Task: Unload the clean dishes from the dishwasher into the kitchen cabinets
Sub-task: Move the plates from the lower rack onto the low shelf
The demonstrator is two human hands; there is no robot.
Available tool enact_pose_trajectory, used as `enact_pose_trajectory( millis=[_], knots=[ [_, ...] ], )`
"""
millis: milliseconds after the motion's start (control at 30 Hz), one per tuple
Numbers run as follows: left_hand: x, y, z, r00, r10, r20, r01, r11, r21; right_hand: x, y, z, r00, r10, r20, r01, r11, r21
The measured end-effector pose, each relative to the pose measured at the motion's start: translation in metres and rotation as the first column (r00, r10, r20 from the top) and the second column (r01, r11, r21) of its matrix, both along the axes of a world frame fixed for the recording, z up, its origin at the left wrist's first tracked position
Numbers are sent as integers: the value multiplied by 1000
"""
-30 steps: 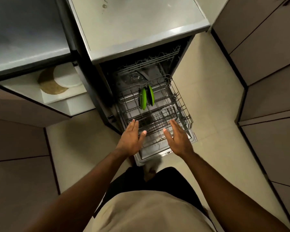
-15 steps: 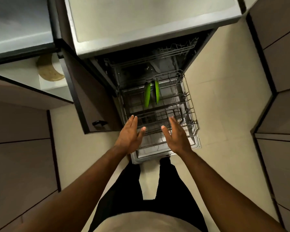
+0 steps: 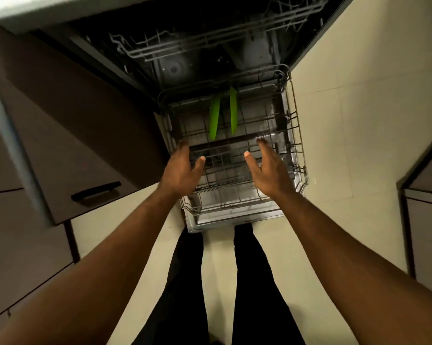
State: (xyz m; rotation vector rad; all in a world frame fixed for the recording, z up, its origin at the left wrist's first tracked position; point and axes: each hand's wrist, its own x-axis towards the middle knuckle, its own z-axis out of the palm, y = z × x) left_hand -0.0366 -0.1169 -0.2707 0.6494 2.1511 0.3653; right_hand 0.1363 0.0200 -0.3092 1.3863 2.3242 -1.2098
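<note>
1. The dishwasher's lower rack [image 3: 297, 135] is pulled out over the lowered door [image 3: 235, 221].
2. Two green plates [image 3: 214, 118] stand on edge, side by side but apart, toward the rack's 12 o'clock end.
3. The left hand [image 3: 182, 168] is above the rack's 9 o'clock side, fingers straight and spread, holding nothing.
4. The right hand [image 3: 267, 170] is toward 3 o'clock, likewise spread and empty, palm facing the left hand.
5. An open cabinet door [image 3: 73, 120] with a black handle [image 3: 95, 191] stands at 9 o'clock of the rack.
</note>
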Motion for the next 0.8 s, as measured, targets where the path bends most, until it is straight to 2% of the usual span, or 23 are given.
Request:
enact_pose_trajectory(
  millis=[133,267,500,633,800],
  knots=[
    [-4,11,-45,1000,15,1,-15,995,-98,-9,10,-46,1000,3,-1,-3,1000,-4],
    [-8,24,-89,998,-44,49,49,993,-103,-18,18,-89,1000,4,14,-5,1000,15],
    [-16,46,-171,992,-127,-21,123,985,-119,-40,31,-161,1000,-12,6,12,999,-46],
    [-21,53,-209,995,-100,-4,99,991,-89,-52,37,-191,999,-32,-39,32,999,4],
    [-26,71,-243,999,-38,1,37,995,-90,-79,38,-227,990,-85,-111,84,996,-19]
  ],
)
